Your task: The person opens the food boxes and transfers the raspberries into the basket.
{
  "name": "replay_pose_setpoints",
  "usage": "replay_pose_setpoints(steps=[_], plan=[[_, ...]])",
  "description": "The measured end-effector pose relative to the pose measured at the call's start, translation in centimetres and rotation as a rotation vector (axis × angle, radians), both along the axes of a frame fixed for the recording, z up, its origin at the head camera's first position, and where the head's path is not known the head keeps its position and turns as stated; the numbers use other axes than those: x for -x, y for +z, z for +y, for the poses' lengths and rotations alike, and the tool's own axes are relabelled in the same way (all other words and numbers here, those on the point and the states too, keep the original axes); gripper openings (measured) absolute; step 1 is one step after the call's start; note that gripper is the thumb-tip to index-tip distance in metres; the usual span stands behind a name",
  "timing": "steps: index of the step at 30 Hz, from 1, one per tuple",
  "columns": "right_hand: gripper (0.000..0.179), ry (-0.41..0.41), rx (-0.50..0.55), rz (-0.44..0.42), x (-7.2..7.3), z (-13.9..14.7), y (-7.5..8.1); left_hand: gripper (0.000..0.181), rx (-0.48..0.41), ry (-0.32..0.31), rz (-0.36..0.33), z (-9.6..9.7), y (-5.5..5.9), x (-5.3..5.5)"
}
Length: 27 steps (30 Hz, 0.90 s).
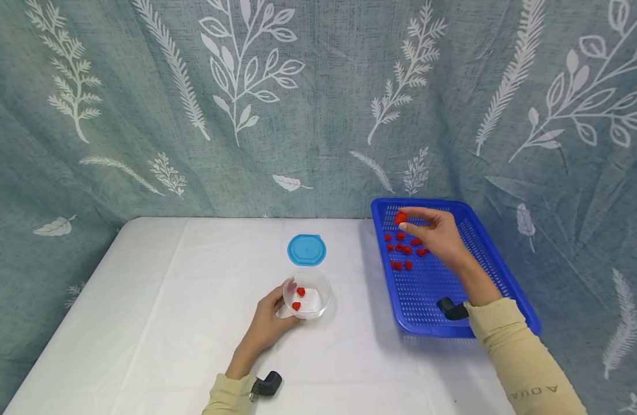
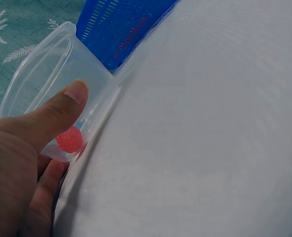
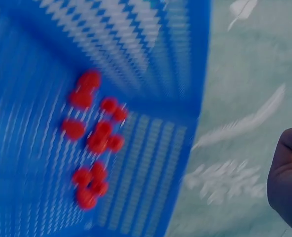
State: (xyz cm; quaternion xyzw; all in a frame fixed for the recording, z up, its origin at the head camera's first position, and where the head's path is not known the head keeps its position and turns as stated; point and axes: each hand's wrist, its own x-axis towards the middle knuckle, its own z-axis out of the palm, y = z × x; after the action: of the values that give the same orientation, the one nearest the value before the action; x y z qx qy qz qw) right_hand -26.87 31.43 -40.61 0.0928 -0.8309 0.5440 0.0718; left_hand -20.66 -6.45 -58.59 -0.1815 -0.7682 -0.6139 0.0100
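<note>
My left hand holds a clear plastic tub on the white table, the thumb along its near side and the other fingers round the left. Two red raspberries lie inside; in the left wrist view one raspberry shows through the wall. Above the far left part of a blue basket, my right hand pinches another raspberry between thumb and fingertips. Several more raspberries lie on the basket floor. The right wrist view is blurred and shows only part of that hand at its right edge.
A round light-blue lid lies on the white tablecloth just behind the tub. The basket stands at the table's right side with raised walls. Behind everything hangs a green leaf-patterned curtain.
</note>
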Motion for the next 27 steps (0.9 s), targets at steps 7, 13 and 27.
replay_pose_setpoints(steps=[7, 13, 27], plan=[[0.041, -0.018, -0.187, -0.037, 2.2, 3.6, -2.0, 0.087, -0.034, 0.008, 0.009, 0.1, -0.2, 0.0], [0.039, -0.011, -0.298, -0.081, 3.0, 5.7, -3.8, 0.085, -0.035, 0.028, -0.02, 0.4, 2.2, -1.1], [0.043, 0.058, -0.378, -0.255, 4.0, 9.3, -6.9, 0.083, -0.014, 0.019, -0.01, 0.4, 3.5, -1.5]])
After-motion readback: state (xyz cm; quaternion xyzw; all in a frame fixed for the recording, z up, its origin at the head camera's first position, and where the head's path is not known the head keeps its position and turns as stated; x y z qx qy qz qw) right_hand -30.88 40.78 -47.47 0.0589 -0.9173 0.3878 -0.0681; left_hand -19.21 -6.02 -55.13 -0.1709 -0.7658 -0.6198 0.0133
